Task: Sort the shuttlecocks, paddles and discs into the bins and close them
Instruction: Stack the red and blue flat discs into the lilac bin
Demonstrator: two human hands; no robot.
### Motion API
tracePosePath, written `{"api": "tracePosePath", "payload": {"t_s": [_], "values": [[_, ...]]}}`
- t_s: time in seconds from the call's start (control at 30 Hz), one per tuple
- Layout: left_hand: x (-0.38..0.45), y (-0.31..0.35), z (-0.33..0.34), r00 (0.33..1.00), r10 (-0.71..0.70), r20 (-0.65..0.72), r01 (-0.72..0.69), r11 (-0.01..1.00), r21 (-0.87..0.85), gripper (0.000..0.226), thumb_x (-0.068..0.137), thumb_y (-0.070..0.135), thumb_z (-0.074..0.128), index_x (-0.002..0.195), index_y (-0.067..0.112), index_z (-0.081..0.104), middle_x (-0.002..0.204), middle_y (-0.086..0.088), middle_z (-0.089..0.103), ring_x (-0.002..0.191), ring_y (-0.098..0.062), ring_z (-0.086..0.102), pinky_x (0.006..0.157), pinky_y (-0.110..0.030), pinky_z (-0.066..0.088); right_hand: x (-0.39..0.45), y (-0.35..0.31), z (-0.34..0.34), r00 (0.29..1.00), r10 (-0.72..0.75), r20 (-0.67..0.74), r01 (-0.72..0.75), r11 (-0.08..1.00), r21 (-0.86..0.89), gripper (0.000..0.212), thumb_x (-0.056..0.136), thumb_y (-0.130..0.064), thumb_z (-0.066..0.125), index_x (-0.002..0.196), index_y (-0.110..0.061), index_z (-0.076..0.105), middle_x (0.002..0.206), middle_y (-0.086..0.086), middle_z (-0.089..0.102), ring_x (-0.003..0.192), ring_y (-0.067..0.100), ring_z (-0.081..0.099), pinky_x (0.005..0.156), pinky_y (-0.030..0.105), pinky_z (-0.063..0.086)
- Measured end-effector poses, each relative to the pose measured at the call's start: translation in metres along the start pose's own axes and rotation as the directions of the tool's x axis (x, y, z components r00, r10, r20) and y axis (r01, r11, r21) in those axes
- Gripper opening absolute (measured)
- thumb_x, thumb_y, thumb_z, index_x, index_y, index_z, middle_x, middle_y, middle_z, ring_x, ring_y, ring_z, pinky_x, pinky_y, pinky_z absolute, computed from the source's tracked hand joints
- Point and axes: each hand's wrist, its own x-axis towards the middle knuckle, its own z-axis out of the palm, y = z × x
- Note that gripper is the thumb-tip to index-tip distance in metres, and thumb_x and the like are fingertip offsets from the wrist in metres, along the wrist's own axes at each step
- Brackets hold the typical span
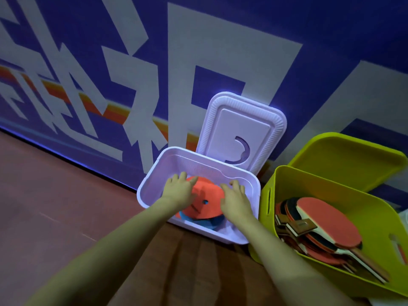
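- Down on the reddish-brown floor point(55, 195), a pale lilac plastic bin point(152, 184) stands against a blue wall point(320, 29) painted with big white characters and an orange stripe.
- Its lilac ribbed lid point(240, 129) is off the bin and leans upright against the wall just behind it; a curved, darker cut-out shows in the lid's lower right part.
- Inside the lilac bin lie orange-red flat discs point(205, 202), with a blue disc point(207, 221) showing under their near edge. The top orange disc has a small dark hole near its middle.
- Both hands reach down into this bin from the near side.
- The left hand point(180, 187) lies on the left part of the top orange disc, fingers spread and lightly bent; whether it grips the disc or only rests on it cannot be told.
- The right hand point(235, 195) lies on the right edge of the same disc, fingers stretched forward towards the far wall of the bin; its hold on the disc is likewise unclear.
- Just to the right, nearly touching the lilac bin, stands a lime-green plastic bin point(331, 184) with slot handles in its walls.
- A lime-green lid point(344, 155) stands open behind it, against the wall.
- In the green bin lies a pile of table-tennis paddles point(320, 230) with red and black rubber faces and wooden handles.
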Motion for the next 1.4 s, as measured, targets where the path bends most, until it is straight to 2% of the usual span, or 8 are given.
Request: {"api": "tracePosePath", "payload": {"t_s": [0.2, 0.43, 0.53, 0.7, 0.8, 0.97, 1.2, 1.4], "values": [[-0.015, 0.004, -0.017, 0.990, 0.056, -0.133, -0.069, 0.993, -0.092, 0.057, 0.094, 0.037, 0.044, 0.147, 0.025, 0.025, 0.136, -0.006, 0.042, 0.120, -0.028, 0.041, 0.096, -0.034, 0.029, -0.017, 0.010, -0.023, 0.999, -0.042, -0.035, 0.041, 0.999, -0.028, 0.044, 0.091, -0.020, 0.045, 0.136, -0.019, 0.045, 0.134, 0.008, 0.039, 0.125, 0.030, 0.033, 0.098, 0.035, 0.033], [-0.047, 0.031, -0.047, 0.950, 0.124, -0.288, -0.193, 0.955, -0.227, 0.053, 0.093, 0.034, 0.045, 0.144, 0.022, 0.035, 0.136, -0.005, 0.045, 0.121, -0.027, 0.042, 0.095, -0.033, 0.029, -0.060, 0.020, -0.059, 0.977, -0.085, -0.197, 0.091, 0.995, 0.026, 0.039, 0.092, -0.020, 0.051, 0.130, -0.012, 0.052, 0.127, 0.010, 0.048, 0.117, 0.031, 0.041, 0.099, 0.035, 0.033], [-0.071, 0.053, -0.061, 0.931, 0.159, -0.328, -0.253, 0.930, -0.266, 0.062, 0.081, 0.038, 0.036, 0.139, 0.018, 0.043, 0.133, -0.009, 0.051, 0.119, -0.031, 0.047, 0.093, -0.038, 0.032, -0.086, 0.025, -0.075, 0.952, -0.098, -0.289, 0.115, 0.993, 0.042, 0.036, 0.090, -0.018, 0.054, 0.125, -0.012, 0.056, 0.122, 0.010, 0.052, 0.111, 0.032, 0.046, 0.095, 0.038, 0.037], [-0.112, 0.098, -0.080, 0.890, 0.201, -0.409, -0.318, 0.917, -0.240, 0.056, 0.079, 0.034, 0.042, 0.130, 0.014, 0.054, 0.123, -0.011, 0.058, 0.108, -0.036, 0.054, 0.084, -0.040, 0.037, -0.141, 0.053, -0.099, 0.923, -0.061, -0.381, 0.090, 0.994, 0.058, 0.034, 0.090, -0.019, 0.053, 0.123, -0.013, 0.057, 0.116, 0.007, 0.054, 0.108, 0.030, 0.048, 0.090, 0.039, 0.039], [-0.138, 0.138, -0.088, 0.878, 0.240, -0.415, -0.354, 0.908, -0.223, 0.050, 0.084, 0.033, 0.046, 0.129, 0.014, 0.055, 0.123, -0.009, 0.058, 0.108, -0.034, 0.054, 0.084, -0.039, 0.036, -0.184, 0.089, -0.104, 0.908, -0.022, -0.419, 0.061, 0.995, 0.080, 0.034, 0.090, -0.020, 0.053, 0.124, -0.014, 0.056, 0.116, 0.005, 0.055, 0.109, 0.028, 0.049, 0.091, 0.038, 0.039], [-0.190, 0.220, -0.073, 0.842, 0.338, -0.421, -0.454, 0.865, -0.215, 0.048, 0.076, 0.032, 0.049, 0.120, 0.015, 0.062, 0.113, -0.009, 0.064, 0.098, -0.035, 0.060, 0.078, -0.042, 0.043, -0.268, 0.160, -0.101, 0.903, 0.062, -0.425, -0.015, 0.994, 0.112, 0.036, 0.092, -0.023, 0.051, 0.127, -0.016, 0.054, 0.120, 0.004, 0.054, 0.115, 0.026, 0.047, 0.094, 0.037, 0.038], [-0.262, 0.343, -0.023, 0.815, 0.448, -0.367, -0.525, 0.839, -0.142, 0.049, 0.091, 0.034, 0.050, 0.137, 0.021, 0.044, 0.134, -0.002, 0.049, 0.118, -0.027, 0.047, 0.091, -0.035, 0.034, -0.384, 0.264, -0.079, 0.882, 0.229, -0.411, -0.144, 0.963, 0.226, 0.034, 0.091, -0.019, 0.053, 0.124, -0.011, 0.057, 0.116, 0.008, 0.057, 0.113, 0.027, 0.051, 0.090, 0.034, 0.040], [-0.309, 0.425, 0.017, 0.801, 0.534, -0.271, -0.584, 0.795, -0.163, 0.048, 0.094, 0.035, 0.047, 0.140, 0.024, 0.039, 0.137, 0.000, 0.044, 0.123, -0.023, 0.043, 0.096, -0.034, 0.031, -0.459, 0.338, -0.059, 0.838, 0.410, -0.361, -0.301, 0.898, 0.322, 0.035, 0.091, -0.020, 0.052, 0.125, -0.011, 0.056, 0.122, 0.009, 0.054, 0.116, 0.029, 0.049, 0.093, 0.038, 0.042]]}}
